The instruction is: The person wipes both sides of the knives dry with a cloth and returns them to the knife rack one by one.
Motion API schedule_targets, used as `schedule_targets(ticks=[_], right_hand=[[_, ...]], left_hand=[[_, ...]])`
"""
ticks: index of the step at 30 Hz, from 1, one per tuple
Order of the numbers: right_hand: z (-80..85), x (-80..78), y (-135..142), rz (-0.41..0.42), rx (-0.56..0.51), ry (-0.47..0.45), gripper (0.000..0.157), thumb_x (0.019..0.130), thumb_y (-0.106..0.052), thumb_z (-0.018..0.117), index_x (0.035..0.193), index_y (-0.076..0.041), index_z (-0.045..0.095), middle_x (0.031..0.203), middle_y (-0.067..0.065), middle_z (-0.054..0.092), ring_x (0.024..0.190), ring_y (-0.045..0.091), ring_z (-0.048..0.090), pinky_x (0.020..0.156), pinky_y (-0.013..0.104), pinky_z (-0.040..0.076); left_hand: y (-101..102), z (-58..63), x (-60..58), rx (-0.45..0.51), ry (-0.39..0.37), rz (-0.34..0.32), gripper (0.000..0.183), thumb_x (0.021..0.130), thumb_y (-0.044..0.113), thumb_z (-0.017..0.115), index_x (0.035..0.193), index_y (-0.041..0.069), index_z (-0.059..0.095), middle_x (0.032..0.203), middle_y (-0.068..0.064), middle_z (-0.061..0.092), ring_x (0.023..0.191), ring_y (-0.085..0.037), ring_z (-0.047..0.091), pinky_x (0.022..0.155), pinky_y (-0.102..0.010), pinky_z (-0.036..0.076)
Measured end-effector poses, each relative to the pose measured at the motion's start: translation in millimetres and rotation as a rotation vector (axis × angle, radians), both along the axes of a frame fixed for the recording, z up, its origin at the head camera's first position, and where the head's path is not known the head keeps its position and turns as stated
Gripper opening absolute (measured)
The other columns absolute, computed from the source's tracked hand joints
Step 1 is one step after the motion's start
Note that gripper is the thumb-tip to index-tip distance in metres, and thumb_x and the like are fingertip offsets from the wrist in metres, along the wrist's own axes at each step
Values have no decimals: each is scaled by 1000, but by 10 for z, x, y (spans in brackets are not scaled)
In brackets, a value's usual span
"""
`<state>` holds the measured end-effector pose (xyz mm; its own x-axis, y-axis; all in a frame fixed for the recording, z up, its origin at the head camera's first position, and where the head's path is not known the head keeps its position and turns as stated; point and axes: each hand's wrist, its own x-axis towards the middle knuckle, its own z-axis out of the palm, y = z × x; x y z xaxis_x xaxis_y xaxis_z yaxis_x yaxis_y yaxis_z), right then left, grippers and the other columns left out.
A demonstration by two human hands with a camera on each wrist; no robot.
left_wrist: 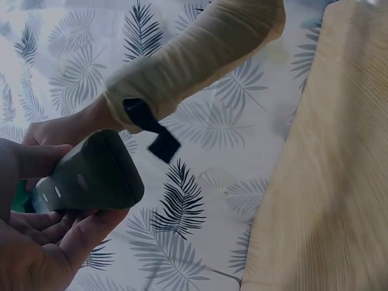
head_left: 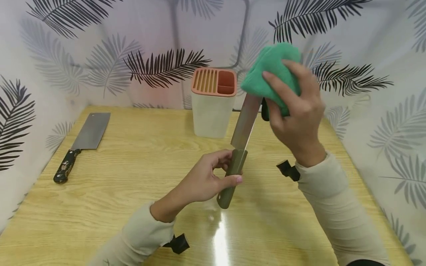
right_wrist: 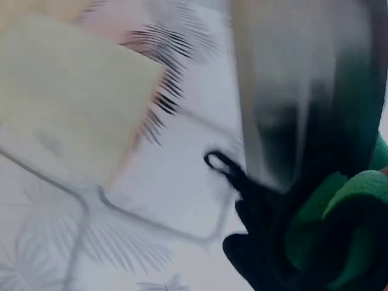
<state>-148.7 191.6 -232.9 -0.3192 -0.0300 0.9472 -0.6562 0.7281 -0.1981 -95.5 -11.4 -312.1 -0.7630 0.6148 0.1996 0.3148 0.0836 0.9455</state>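
While the left hand (head_left: 206,181) has its fingers clamped round the handle (head_left: 237,162) of a knife (head_left: 245,123), the right hand (head_left: 301,105) is gripping a green cloth (head_left: 274,75) that covers the far end of the blade. Knife's tilted, held up over the table (head_left: 133,184). Cleaver's (head_left: 91,131) lying over on the left, and a knife block (head_left: 213,114) stands on the far side.
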Motion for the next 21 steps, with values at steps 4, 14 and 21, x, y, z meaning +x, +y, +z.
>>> schedule_targets(ticks=[4, 14, 21], right_hand=[[-220, 70, -34, -7, 140, -25, 30, 93, -5, 57, 113, -15, 76, 133, 16, 61, 117, 41, 58, 97, 55, 51], [-17, -78, 124, 304, -284, -315, 72, 77, 4, 59, 147, 1, 41, 147, 12, 47, 125, 15, 45, 107, 28, 38], [-444, -37, -134, 64, -118, 235, 42, 80, 10, 67, 121, 3, 62, 126, 21, 65, 109, 39, 58, 100, 47, 48]], left_hand=[[-4, -49, 4, 2, -4, 15, 38, 93, 8, 69, 128, -3, 59, 105, -17, 70, 91, -11, 66, 95, -32, 55], [42, -5, 45, 63, -78, -41, 37, 92, 5, 69, 127, -2, 58, 108, -20, 68, 92, -9, 63, 69, -27, 62], [57, 22, 27, 64, -60, -2, 39, 93, 6, 68, 129, -3, 57, 108, -20, 69, 95, -13, 64, 81, -26, 60]])
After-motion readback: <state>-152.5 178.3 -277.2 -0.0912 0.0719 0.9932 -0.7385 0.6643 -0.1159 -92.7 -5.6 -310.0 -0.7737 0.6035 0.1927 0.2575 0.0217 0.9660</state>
